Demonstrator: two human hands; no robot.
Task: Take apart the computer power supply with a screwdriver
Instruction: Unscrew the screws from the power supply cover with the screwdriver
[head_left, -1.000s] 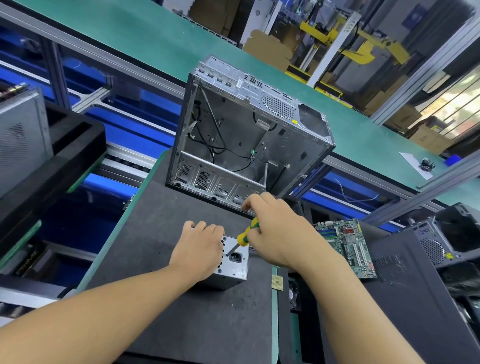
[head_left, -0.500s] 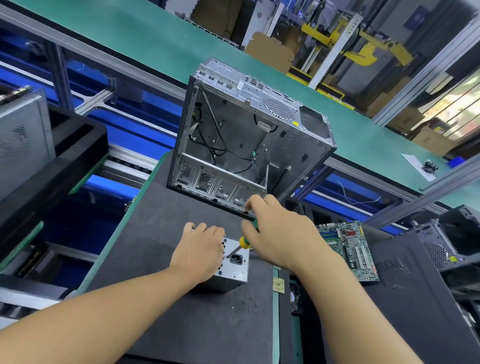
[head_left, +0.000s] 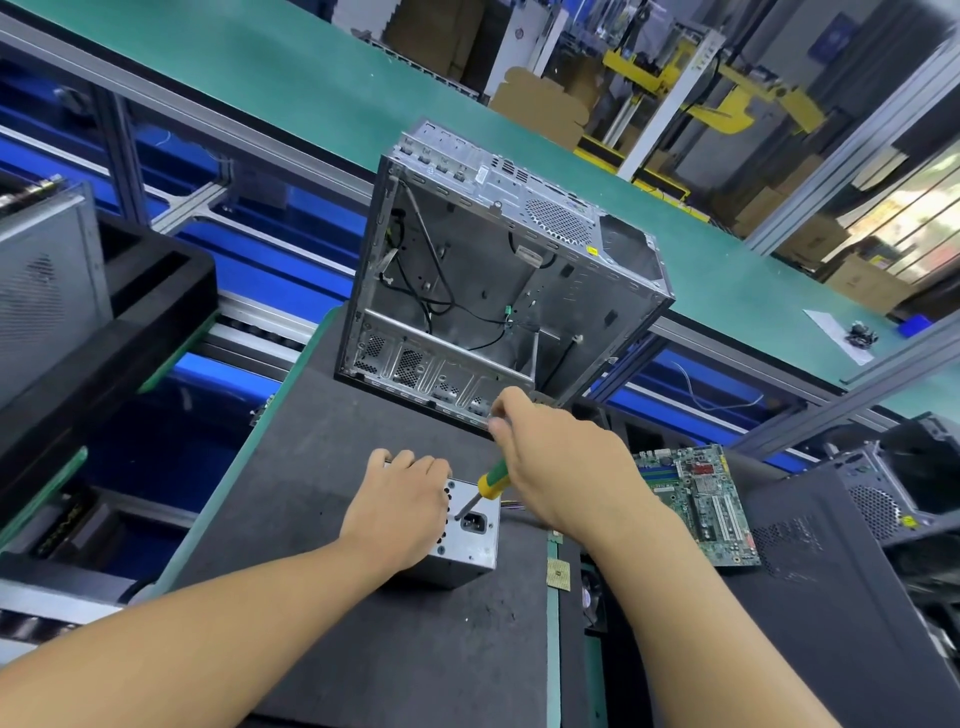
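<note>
green-yellow screwdriver (head_left: 491, 477), silver power supply (head_left: 470, 545), green motherboard (head_left: 698, 506)

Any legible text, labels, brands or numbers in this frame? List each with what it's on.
None legible.
Motherboard: printing too small.
Yellow sticker on computer case: too small.
White label on the case's top panel: blurred.
Blue sign in the background: blurred.
Power supply, screwdriver: no markings show.

No lettering can be read, neither on the power supply (head_left: 467, 548) nor on the motherboard (head_left: 698, 506): all too small.
</note>
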